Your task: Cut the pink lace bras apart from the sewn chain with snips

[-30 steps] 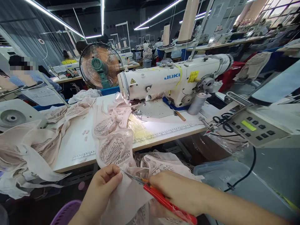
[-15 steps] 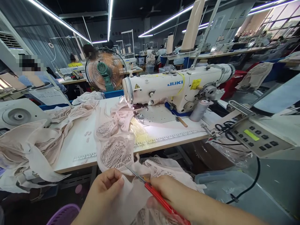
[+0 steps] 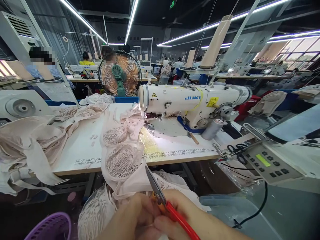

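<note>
My right hand is closed round red-handled scissors, whose blades point up and away from me and look nearly closed. Against it, at the bottom centre, my left hand is curled with its fingers bent inward; what it pinches is hidden, though a bit of white shows below the hands. Pale pink lace bra pieces hang over the table edge just beyond both hands, and more lace fabric hangs at the left of my left hand.
A white sewing machine stands on the white table. More pink garments lie at the left. A purple basket is at lower left, a control panel at right, a clear bin below it. A person sits at far left.
My left hand has moved right, against my right hand, and its fingers have curled further. The scissors' blades now point more upward. The white cloth between the hands has mostly dropped from view.
</note>
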The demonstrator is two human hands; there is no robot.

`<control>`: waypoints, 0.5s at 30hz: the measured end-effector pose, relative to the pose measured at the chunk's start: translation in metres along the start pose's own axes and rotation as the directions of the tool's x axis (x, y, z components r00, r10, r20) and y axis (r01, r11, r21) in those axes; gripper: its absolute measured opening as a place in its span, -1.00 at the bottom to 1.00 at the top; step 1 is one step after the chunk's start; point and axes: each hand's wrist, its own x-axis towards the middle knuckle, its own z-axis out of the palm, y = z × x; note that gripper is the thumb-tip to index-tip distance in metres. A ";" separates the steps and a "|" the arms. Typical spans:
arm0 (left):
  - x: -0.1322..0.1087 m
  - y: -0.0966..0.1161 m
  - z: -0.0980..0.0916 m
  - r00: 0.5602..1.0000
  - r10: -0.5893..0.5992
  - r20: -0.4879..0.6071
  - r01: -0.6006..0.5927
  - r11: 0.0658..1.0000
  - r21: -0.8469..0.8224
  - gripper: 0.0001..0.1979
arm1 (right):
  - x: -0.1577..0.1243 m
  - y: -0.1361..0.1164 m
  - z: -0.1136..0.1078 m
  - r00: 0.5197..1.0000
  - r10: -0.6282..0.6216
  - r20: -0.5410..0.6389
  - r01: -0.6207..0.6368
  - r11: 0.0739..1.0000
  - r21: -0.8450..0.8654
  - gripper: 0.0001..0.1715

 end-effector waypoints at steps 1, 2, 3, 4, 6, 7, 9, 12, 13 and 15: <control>0.001 -0.005 -0.002 0.994 0.112 0.000 -0.112 0.989 0.100 -0.84 | 0.000 -0.001 -0.001 0.999 -0.032 -0.023 0.031 0.999 -0.045 -0.65; 0.001 -0.010 -0.006 0.973 0.229 0.017 -0.227 0.945 0.235 -0.92 | -0.001 -0.001 -0.002 0.995 -0.080 -0.057 0.073 0.991 -0.111 -0.66; 0.001 -0.015 -0.010 0.942 0.331 0.051 -0.324 0.864 0.385 -0.92 | -0.002 -0.002 -0.004 0.987 -0.131 -0.094 0.111 0.975 -0.191 -0.68; 0.001 -0.019 -0.016 0.907 0.411 0.089 -0.393 0.756 0.523 -0.85 | -0.004 -0.003 -0.007 0.976 -0.177 -0.127 0.138 0.953 -0.269 -0.71; -0.001 -0.026 -0.029 0.865 0.481 0.143 -0.425 0.551 0.718 -0.73 | -0.011 -0.004 -0.016 0.951 -0.241 -0.195 0.149 0.908 -0.393 -0.76; -0.003 -0.029 -0.037 0.858 0.492 0.146 -0.407 0.479 0.777 -0.69 | -0.016 -0.003 -0.021 0.938 -0.260 -0.230 0.140 0.889 -0.436 -0.75; -0.008 -0.033 -0.052 0.858 0.492 0.145 -0.369 0.395 0.841 -0.67 | -0.027 -0.002 -0.031 0.917 -0.271 -0.292 0.093 0.858 -0.504 -0.71; -0.016 -0.032 -0.069 0.895 0.421 0.147 -0.315 0.362 0.877 -0.76 | -0.041 0.002 -0.041 0.904 -0.228 -0.361 -0.019 0.823 -0.568 -0.67; -0.018 -0.030 -0.073 0.909 0.392 0.143 -0.298 0.369 0.880 -0.80 | -0.045 0.004 -0.043 0.897 -0.215 -0.385 -0.054 0.813 -0.580 -0.67; -0.022 -0.024 -0.077 0.934 0.330 0.136 -0.268 0.395 0.879 -0.85 | -0.048 0.008 -0.045 0.883 -0.195 -0.426 -0.110 0.797 -0.593 -0.65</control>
